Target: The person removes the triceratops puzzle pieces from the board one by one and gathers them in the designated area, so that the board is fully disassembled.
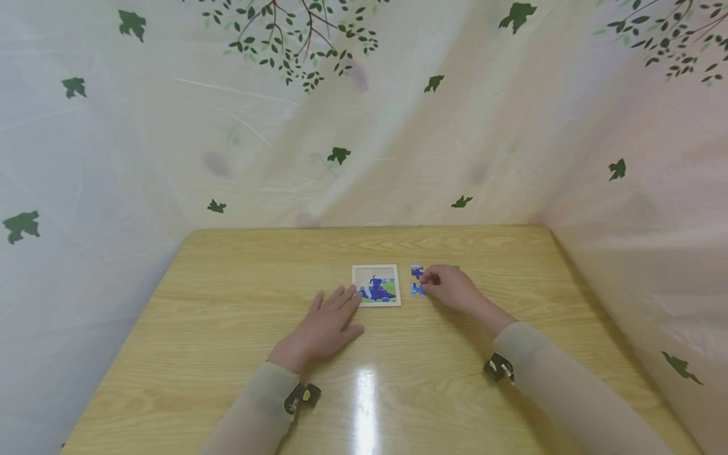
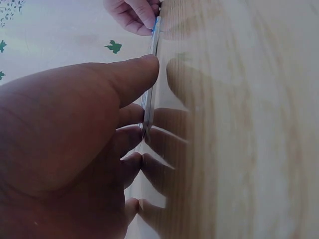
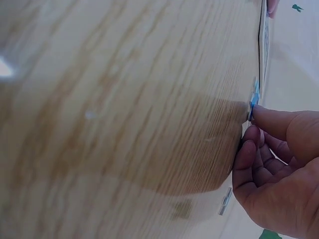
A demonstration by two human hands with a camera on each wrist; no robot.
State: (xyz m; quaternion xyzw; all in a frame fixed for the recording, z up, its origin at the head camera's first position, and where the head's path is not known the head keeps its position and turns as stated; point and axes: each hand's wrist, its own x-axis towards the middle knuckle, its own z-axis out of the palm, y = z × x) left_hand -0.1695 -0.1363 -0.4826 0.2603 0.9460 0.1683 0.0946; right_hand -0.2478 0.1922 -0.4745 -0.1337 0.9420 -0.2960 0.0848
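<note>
A small white-framed jigsaw puzzle (image 1: 399, 284) lies on the table, showing a purple dinosaur in its lower part and a bare grey strip along the top. My left hand (image 1: 320, 332) rests with spread fingers at its left edge; in the left wrist view the fingertips meet the frame's rim (image 2: 148, 112). Right of the frame, my right hand (image 1: 454, 292) pinches a blue puzzle piece (image 3: 254, 102) between thumb and fingers, low over the table. A purple puzzle piece (image 1: 416, 270) lies beside those fingertips, partly covered by them.
Another puzzle piece (image 1: 455, 268) shows just behind the right hand; in the right wrist view a loose piece (image 3: 225, 201) lies below the fingers. The wooden table (image 1: 227, 284) meets a pale curtain (image 1: 273, 164) with green leaf prints at its back and sides.
</note>
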